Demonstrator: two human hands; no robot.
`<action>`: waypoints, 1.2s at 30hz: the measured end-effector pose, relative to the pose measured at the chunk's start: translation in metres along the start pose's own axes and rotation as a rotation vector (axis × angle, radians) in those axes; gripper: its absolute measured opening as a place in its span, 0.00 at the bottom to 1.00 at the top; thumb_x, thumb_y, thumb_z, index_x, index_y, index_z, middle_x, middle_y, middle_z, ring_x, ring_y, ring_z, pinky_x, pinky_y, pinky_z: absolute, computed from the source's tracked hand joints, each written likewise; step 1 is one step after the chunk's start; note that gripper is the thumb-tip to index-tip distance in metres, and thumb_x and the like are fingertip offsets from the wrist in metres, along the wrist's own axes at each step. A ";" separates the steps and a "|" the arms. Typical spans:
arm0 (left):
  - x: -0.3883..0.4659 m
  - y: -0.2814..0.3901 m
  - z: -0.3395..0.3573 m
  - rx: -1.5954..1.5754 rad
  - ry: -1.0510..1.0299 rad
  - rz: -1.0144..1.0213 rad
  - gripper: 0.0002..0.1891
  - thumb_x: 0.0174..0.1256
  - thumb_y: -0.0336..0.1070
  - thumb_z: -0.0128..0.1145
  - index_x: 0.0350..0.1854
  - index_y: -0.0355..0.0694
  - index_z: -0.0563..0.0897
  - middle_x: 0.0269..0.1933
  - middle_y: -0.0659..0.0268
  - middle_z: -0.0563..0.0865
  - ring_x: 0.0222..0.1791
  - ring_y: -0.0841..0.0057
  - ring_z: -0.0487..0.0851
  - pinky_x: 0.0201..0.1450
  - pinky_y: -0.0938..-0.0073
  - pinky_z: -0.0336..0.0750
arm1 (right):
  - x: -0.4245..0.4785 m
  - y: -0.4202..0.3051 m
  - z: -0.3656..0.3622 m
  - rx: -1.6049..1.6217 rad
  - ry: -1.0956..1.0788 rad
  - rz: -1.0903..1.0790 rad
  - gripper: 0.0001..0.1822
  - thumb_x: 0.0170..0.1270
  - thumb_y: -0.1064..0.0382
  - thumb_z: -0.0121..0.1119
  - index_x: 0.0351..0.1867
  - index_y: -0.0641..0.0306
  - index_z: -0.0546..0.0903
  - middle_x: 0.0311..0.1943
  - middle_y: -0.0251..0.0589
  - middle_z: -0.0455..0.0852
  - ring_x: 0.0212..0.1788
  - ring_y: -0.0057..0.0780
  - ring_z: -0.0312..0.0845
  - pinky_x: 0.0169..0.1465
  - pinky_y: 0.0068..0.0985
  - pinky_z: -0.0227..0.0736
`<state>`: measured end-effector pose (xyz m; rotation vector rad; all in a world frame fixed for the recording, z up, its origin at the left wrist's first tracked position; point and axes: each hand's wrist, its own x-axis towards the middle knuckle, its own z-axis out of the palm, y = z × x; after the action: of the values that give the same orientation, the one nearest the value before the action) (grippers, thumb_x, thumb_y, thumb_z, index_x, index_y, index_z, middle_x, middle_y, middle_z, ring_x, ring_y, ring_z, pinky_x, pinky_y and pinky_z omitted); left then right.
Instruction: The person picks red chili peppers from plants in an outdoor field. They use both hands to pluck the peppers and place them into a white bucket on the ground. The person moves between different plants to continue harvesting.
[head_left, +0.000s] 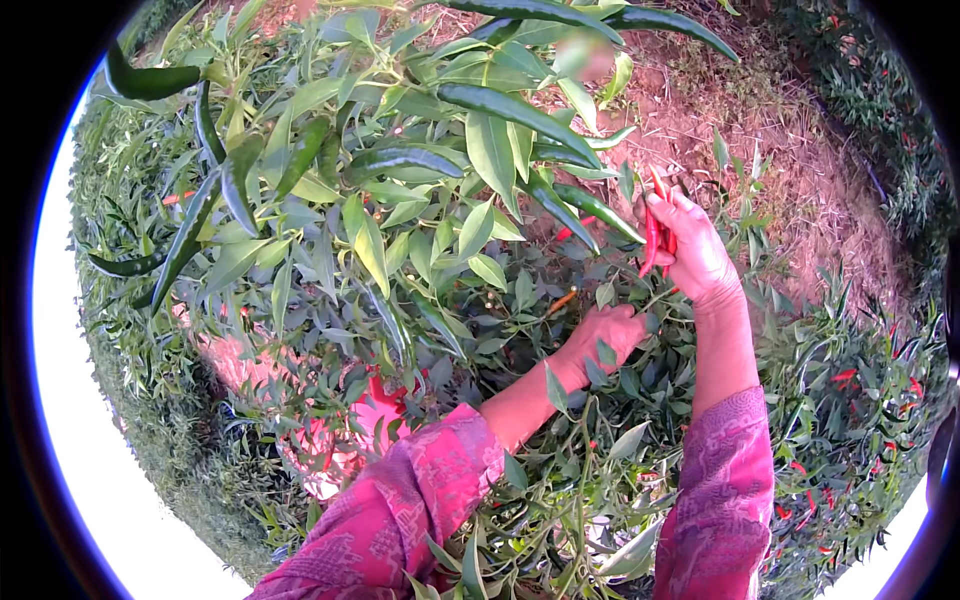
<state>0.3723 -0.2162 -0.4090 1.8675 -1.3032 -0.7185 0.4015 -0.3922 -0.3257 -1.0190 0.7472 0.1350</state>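
My right hand, raised at the right of centre, grips several slim red chili peppers between thumb and fingers. Lower and to its left, my left hand reaches into the leaves with its fingers curled by a plant stem; leaves partly cover it, and I cannot tell whether it holds anything. An orange chili pepper hangs just left of that hand. Long green chili peppers hang from the leafy plant above, one with its tip close to my right hand.
Dense chili plants with red peppers stand at the right. Dry, straw-strewn soil lies at the upper right. A red and pink thing, partly hidden by leaves, is left of my left forearm. Leafy branches rise between my forearms.
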 end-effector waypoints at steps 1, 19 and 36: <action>-0.001 0.000 0.000 0.020 -0.014 -0.001 0.13 0.56 0.32 0.52 0.44 0.45 0.78 0.28 0.63 0.76 0.34 0.62 0.78 0.37 0.60 0.70 | 0.002 0.000 0.008 0.034 0.004 0.000 0.08 0.67 0.59 0.54 0.34 0.60 0.78 0.24 0.28 0.76 0.22 0.14 0.66 0.23 0.16 0.58; -0.009 -0.033 0.082 -0.870 0.241 -0.147 0.13 0.58 0.33 0.51 0.45 0.41 0.78 0.42 0.56 0.83 0.44 0.60 0.80 0.49 0.60 0.69 | 0.047 0.043 0.078 -1.381 0.090 0.116 0.20 0.60 0.59 0.51 0.54 0.62 0.76 0.52 0.58 0.78 0.58 0.54 0.71 0.61 0.40 0.65; -0.005 0.008 0.006 -0.472 -0.056 -0.122 0.12 0.61 0.38 0.58 0.42 0.38 0.77 0.41 0.62 0.80 0.46 0.71 0.78 0.54 0.69 0.71 | 0.027 0.073 0.054 -0.683 0.162 -0.178 0.17 0.61 0.52 0.60 0.40 0.65 0.78 0.27 0.42 0.82 0.28 0.32 0.78 0.33 0.29 0.70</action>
<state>0.3620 -0.2150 -0.4057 1.5561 -0.9531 -1.0472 0.4169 -0.3150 -0.3785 -1.7574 0.7683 0.1584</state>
